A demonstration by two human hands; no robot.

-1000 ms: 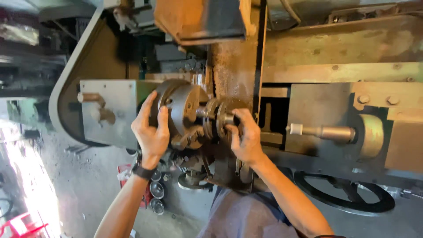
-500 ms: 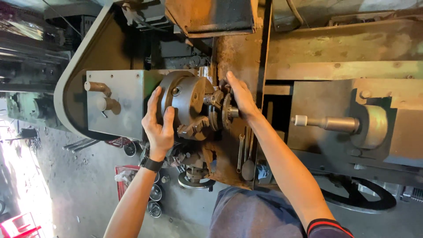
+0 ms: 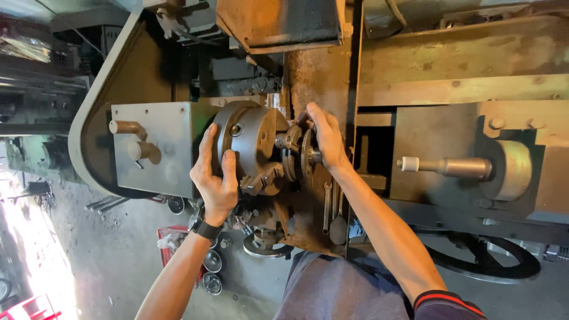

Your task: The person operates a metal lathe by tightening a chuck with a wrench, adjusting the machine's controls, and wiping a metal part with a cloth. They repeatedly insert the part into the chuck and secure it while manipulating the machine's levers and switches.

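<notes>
- Gripping the round grey steel lathe chuck [image 3: 246, 145] with the left hand [image 3: 214, 178]: palm flat on its rim, fingers curled over the edge nearest the body, wrapped firm.
- Pinching the small toothed metal workpiece [image 3: 299, 155] with the right hand [image 3: 325, 139], fingers closed narrow round it, right at the chuck face, just beyond the left-hand grip.
- Seated, or nearly so, between the dark chuck jaws; cannot tell whether clamped yet.
- Looks like the seating step: part held true against the chuck while the body is steadied or turned.
- Next move, judged from the hold: keep the part pressed square, rotate slowly, tighten without letting it tilt.
- Beside the right wrist, on the rusty brown carriage plate [image 3: 314, 77], a grey open-ended spanner [image 3: 327, 204] lying flat.
- Well beyond the right hand, a grey tailstock spindle [image 3: 444, 167] pointing toward the grip.
</notes>
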